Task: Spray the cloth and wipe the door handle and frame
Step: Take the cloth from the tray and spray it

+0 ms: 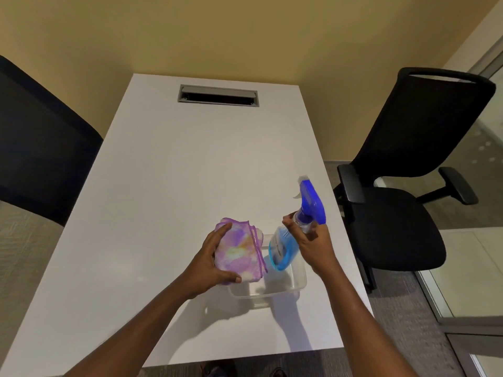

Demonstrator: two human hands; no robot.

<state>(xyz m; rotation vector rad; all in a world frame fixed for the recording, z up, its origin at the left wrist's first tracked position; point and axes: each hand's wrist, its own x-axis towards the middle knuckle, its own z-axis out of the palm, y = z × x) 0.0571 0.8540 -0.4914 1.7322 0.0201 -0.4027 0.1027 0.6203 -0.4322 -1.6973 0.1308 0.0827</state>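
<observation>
My left hand (211, 261) grips a folded purple, pink and yellow cloth (239, 251) above the white table (174, 164). My right hand (310, 244) is closed around the neck of a spray bottle (299, 227) with a blue trigger head and blue liquid. The bottle is tilted, its head up and away from me, its base close to the cloth's right edge. Both are held over a clear plastic container (295, 284). No door handle or frame is recognisable in view.
A black office chair (402, 191) stands to the right of the table, and another black chair back (38, 159) is at the left. A grey cable slot (217, 95) sits in the table's far end. Glass partition panels (476, 240) run along the right.
</observation>
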